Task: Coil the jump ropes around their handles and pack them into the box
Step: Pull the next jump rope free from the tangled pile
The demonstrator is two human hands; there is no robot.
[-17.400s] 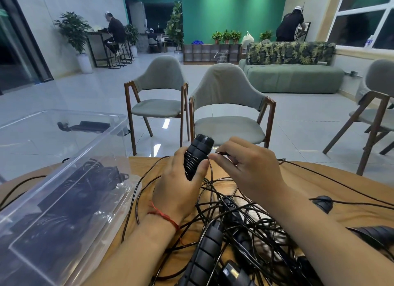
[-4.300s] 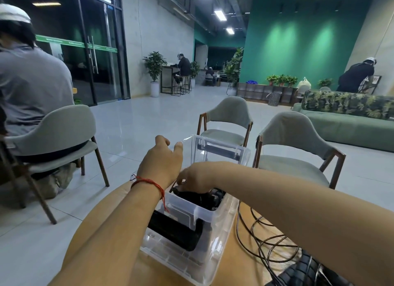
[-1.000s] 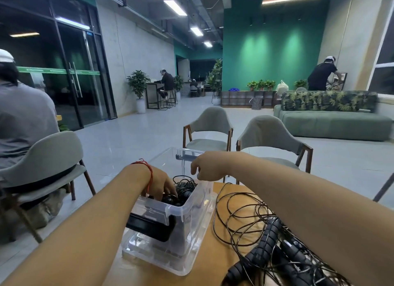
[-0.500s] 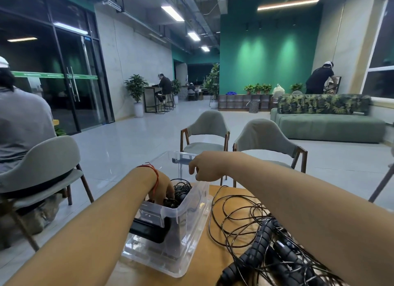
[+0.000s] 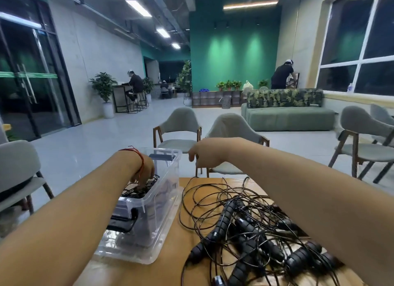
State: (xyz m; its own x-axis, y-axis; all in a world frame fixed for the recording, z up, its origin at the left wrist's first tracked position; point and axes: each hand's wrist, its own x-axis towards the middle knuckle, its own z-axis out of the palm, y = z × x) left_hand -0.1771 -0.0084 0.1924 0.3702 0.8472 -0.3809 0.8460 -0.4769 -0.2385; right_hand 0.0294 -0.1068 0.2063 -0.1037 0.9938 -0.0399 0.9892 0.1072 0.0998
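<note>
A clear plastic box [image 5: 168, 213] stands on the left of the wooden table [image 5: 170, 270], with coiled black jump ropes [image 5: 136, 193] inside. My left hand [image 5: 145, 171], a red string round its wrist, reaches down into the box and its fingers press on the coiled ropes. My right hand [image 5: 205, 155] hovers just past the box's far right corner, fingers hanging loosely and holding nothing. A tangle of loose black jump ropes with ribbed handles [image 5: 245, 232] lies on the table to the right of the box, under my right forearm.
Two grey chairs [image 5: 181, 128] stand beyond the table's far edge, another grey chair [image 5: 17, 168] at the left and one more at the right [image 5: 360, 136]. A green sofa [image 5: 287, 115] and people sit far back in the room.
My right hand has left the box's far rim and moved up and to the right, away from it. My left hand stays inside the box on the coiled ropes.
</note>
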